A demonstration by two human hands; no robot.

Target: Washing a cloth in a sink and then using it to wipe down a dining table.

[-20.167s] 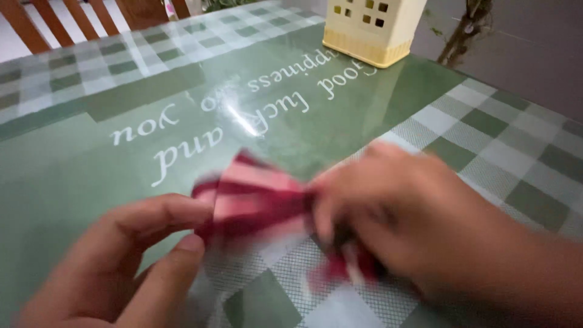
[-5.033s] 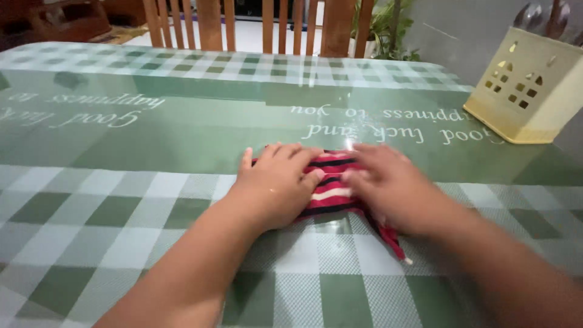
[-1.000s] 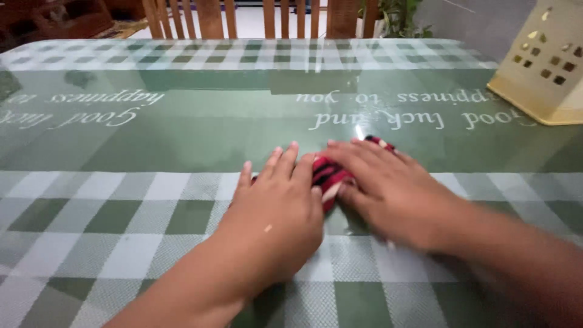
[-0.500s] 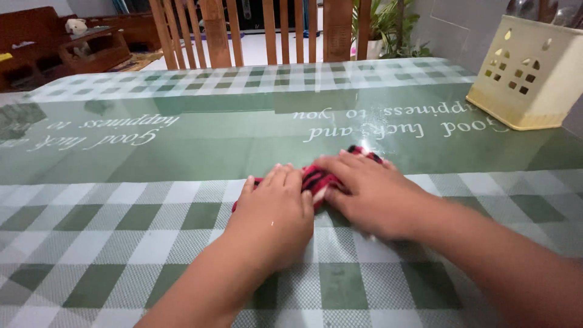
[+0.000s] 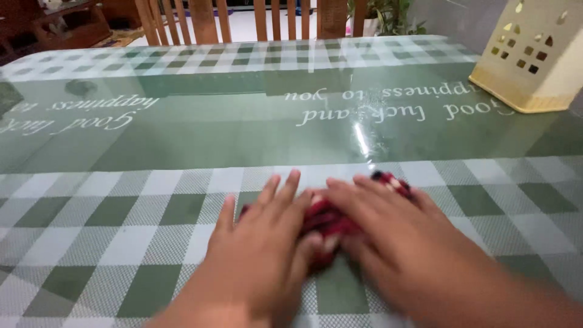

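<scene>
Bench (image 5: pixel 91 243), green-checked cover under glass; cream cutlery holder (image 5: pixel 534 54) far right. Left hand (image 5: pixel 261 255) and right hand (image 5: pixel 388 243) lie flat, fingers spread, no grip closed, pressing the red striped cloth (image 5: pixel 328 222) between them. Step judged: flattening a fold; the next fold calls for pinching an edge

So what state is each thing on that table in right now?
Red striped cloth: bunched small, flat on the table, mostly hidden under both hands.
Left hand: palm down, fingers spread, pressing on the cloth.
Right hand: palm down, pressing the cloth's right side.
Cream holder: upright at the far right corner.
Table: glossy checked cover, lying flat.
</scene>
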